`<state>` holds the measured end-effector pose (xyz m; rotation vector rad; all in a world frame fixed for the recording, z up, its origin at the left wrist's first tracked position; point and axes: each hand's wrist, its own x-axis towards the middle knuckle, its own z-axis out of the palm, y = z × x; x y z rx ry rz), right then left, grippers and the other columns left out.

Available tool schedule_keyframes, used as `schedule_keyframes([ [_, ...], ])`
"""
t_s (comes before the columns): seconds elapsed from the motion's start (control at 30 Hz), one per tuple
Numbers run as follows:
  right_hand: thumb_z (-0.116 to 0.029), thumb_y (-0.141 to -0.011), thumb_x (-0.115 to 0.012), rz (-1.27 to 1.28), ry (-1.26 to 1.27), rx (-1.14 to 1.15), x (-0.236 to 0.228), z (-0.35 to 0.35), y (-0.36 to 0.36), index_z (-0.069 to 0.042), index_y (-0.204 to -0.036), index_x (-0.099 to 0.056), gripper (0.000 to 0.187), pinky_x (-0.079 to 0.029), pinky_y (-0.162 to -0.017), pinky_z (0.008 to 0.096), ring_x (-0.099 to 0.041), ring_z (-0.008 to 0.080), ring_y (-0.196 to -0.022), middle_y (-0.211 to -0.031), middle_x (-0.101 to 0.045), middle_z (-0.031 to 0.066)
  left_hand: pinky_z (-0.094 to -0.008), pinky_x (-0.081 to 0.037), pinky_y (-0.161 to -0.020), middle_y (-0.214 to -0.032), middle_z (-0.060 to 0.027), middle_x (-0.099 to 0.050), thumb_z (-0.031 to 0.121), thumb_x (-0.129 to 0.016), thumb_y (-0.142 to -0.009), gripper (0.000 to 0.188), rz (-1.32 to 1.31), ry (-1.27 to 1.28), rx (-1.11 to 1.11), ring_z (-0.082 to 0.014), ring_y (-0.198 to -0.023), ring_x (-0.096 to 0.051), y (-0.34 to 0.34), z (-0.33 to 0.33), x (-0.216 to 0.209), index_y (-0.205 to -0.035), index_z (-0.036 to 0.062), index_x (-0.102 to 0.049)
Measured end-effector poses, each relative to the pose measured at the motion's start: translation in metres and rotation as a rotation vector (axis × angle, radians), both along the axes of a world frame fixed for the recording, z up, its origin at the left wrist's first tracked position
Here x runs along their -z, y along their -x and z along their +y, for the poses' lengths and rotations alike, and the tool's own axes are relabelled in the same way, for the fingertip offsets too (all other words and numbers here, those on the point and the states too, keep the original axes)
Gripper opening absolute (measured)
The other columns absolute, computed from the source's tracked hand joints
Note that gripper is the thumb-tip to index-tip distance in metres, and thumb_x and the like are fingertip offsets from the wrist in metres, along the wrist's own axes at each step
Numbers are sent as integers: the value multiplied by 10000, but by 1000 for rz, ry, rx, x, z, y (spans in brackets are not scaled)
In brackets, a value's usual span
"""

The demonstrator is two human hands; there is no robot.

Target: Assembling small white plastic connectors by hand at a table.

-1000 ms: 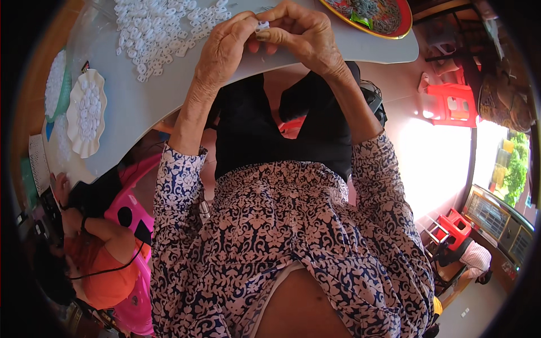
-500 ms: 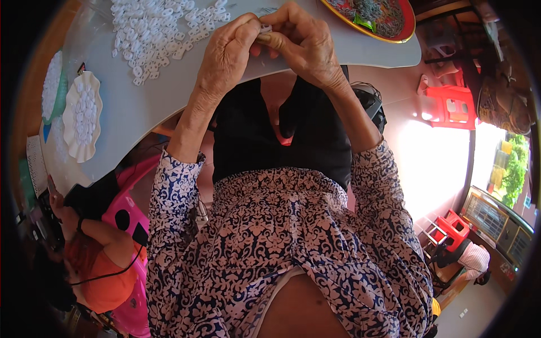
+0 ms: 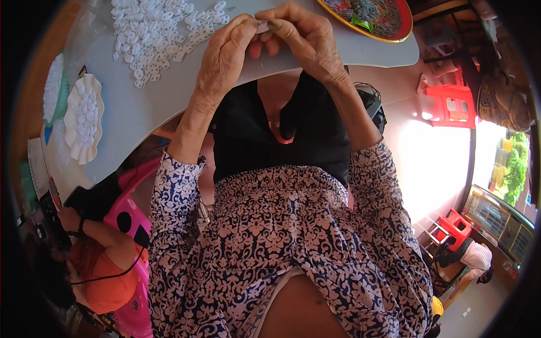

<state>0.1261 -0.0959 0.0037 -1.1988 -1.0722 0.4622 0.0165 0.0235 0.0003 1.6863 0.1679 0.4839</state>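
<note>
Above the near edge of the grey table (image 3: 132, 110), my left hand (image 3: 228, 53) and my right hand (image 3: 307, 42) meet at their fingertips. Pinched between them is a small white plastic piece (image 3: 262, 26), mostly covered by thumbs and fingers. Both hands are closed on it. To the left of my left hand spreads a pile of similar white plastic pieces (image 3: 149, 36), with small holes in them. Beyond my right hand sits a round red tray with a gold rim (image 3: 401, 38), holding many small grey metal parts (image 3: 389, 17) and a green wrapper (image 3: 362, 23).
A wavy-edged cream dish (image 3: 73, 138) of white pieces stands at the table's left, beside a green dish (image 3: 61, 107) with more. A person in orange (image 3: 115, 287) sits at lower left by a pink chair (image 3: 127, 211). Red stools (image 3: 451, 107) stand on the floor at right.
My right fingers have shifted on the white piece, with the thumb now higher. The person in orange has moved a hand slightly at the table's left edge.
</note>
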Motion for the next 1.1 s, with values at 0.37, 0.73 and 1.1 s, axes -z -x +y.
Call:
schedule_keyframes([
  [0.37, -130, -951, -487, -13, 139, -49, 0, -2, -7, 34, -1066, -585, 222, -490, -639, 201, -565, 56, -667, -782, -631, 40, -246, -367, -577, -667, 8, -471, 268, -417, -947, 280, 21, -83, -106, -82, -627, -402, 8, -10, -11, -843, 31, -524],
  [0.73, -98, -950, -472, -12, 125, -28, -5, -5, -2, 37, -1062, -590, 211, -492, -628, 203, -576, 60, -666, -764, -645, 46, -243, -368, -563, -649, -6, -489, 231, -446, -950, 243, -7, -141, -195, -79, -622, -435, 11, -13, -12, -867, 28, -551],
  [1.1, -90, -918, -532, -3, 158, -23, -7, -6, -1, 35, -1040, -606, 190, -488, -614, 201, -571, 54, -647, -766, -647, 40, -237, -352, -536, -616, 13, -479, 246, -467, -949, 256, -7, -178, -224, -66, -586, -424, 10, -10, -9, -842, 35, -564],
])
